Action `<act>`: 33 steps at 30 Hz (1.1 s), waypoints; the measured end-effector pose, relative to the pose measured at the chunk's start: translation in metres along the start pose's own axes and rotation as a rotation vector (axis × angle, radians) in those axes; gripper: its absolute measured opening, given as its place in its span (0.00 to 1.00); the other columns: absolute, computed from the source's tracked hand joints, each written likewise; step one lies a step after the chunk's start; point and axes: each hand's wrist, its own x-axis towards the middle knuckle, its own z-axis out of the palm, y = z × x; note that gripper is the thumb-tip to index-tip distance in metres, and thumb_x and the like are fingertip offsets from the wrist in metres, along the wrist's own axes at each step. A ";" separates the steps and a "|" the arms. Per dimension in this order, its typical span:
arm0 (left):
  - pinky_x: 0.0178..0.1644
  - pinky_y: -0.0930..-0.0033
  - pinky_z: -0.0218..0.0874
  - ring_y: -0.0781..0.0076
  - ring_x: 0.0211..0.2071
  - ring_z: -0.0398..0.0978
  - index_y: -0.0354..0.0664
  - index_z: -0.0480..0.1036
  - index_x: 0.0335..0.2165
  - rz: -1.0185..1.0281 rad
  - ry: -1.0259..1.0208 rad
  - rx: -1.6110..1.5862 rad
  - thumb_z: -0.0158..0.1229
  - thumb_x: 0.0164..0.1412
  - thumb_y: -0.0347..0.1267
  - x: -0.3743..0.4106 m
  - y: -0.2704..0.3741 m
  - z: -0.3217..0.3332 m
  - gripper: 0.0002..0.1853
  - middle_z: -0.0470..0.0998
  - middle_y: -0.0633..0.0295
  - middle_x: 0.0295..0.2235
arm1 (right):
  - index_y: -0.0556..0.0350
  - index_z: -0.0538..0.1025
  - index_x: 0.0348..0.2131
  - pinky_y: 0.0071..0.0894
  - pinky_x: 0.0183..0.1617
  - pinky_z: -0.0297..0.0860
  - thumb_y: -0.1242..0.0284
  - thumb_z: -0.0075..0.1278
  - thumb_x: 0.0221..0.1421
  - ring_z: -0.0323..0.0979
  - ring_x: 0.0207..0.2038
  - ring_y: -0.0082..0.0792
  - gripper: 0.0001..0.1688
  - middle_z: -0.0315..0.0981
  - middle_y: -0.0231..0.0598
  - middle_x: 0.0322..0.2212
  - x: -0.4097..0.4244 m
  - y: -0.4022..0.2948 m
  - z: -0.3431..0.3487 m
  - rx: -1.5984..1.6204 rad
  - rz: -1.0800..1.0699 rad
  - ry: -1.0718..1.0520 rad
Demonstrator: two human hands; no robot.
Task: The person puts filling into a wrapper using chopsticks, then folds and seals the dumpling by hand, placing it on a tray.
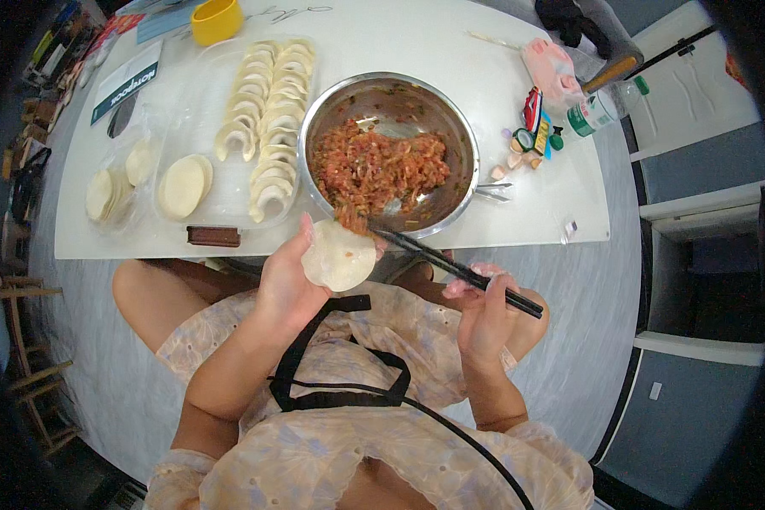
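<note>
A round dumpling wrapper (338,261) lies across my left hand (287,280), just in front of the table's near edge. My right hand (488,306) grips a pair of black chopsticks (433,255). Their tips carry a clump of meat filling (353,218) at the wrapper's far edge, by the bowl's rim. Behind it stands a steel mixing bowl (470,172) with more reddish minced filling (382,162) inside. To its left, a clear plastic tray (213,127) holds two rows of folded dumplings (280,121) and a stack of wrappers (185,186).
More wrappers (108,194) sit in a plastic bag at the left. A brown block (213,236) lies at the table's near edge. Further back are a notebook (127,83) and a yellow container (217,20). A plastic bottle (593,115) and small packets (532,131) occupy the right side.
</note>
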 end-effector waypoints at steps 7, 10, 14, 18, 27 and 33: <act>0.58 0.48 0.49 0.43 0.53 0.59 0.24 0.47 0.54 -0.048 -0.102 -0.112 0.29 0.65 0.45 0.000 0.010 0.001 0.32 0.57 0.32 0.52 | 0.69 0.68 0.32 0.45 0.33 0.73 0.78 0.38 0.56 0.72 0.28 0.48 0.09 0.67 0.52 0.34 -0.014 0.006 -0.021 -0.507 -0.525 -0.571; 0.59 0.48 0.49 0.43 0.53 0.59 0.23 0.47 0.54 -0.061 -0.105 -0.139 0.28 0.65 0.46 -0.002 0.013 0.002 0.33 0.57 0.32 0.52 | 0.67 0.73 0.35 0.33 0.36 0.72 0.78 0.58 0.40 0.73 0.36 0.44 0.18 0.73 0.51 0.35 -0.018 -0.027 -0.003 -0.780 -0.674 -0.813; 0.59 0.48 0.48 0.42 0.54 0.58 0.22 0.48 0.53 -0.078 -0.051 -0.173 0.27 0.64 0.47 -0.003 0.014 0.000 0.34 0.57 0.31 0.51 | 0.66 0.74 0.33 0.33 0.36 0.71 0.76 0.57 0.41 0.74 0.33 0.43 0.16 0.74 0.51 0.34 -0.015 -0.031 -0.007 -0.741 -0.770 -0.913; 0.59 0.48 0.48 0.43 0.53 0.59 0.21 0.50 0.52 -0.065 -0.074 -0.181 0.27 0.64 0.47 0.000 0.010 -0.013 0.35 0.58 0.34 0.51 | 0.67 0.73 0.35 0.34 0.35 0.72 0.72 0.47 0.54 0.74 0.30 0.43 0.13 0.73 0.52 0.34 -0.022 -0.038 -0.017 -0.618 -0.543 -0.747; 0.59 0.49 0.49 0.44 0.53 0.59 0.23 0.54 0.50 -0.045 -0.113 -0.199 0.26 0.65 0.47 -0.013 0.004 -0.017 0.33 0.61 0.38 0.50 | 0.66 0.70 0.32 0.38 0.26 0.74 0.72 0.37 0.61 0.73 0.23 0.42 0.14 0.70 0.49 0.31 -0.017 -0.009 0.013 -0.149 0.027 -0.190; 0.59 0.49 0.48 0.44 0.52 0.60 0.25 0.55 0.50 0.027 -0.100 -0.181 0.26 0.65 0.47 -0.019 0.005 -0.019 0.33 0.61 0.38 0.50 | 0.74 0.69 0.27 0.33 0.19 0.72 0.71 0.38 0.60 0.71 0.17 0.40 0.18 0.69 0.53 0.23 -0.017 -0.027 0.025 -0.168 -0.094 -0.115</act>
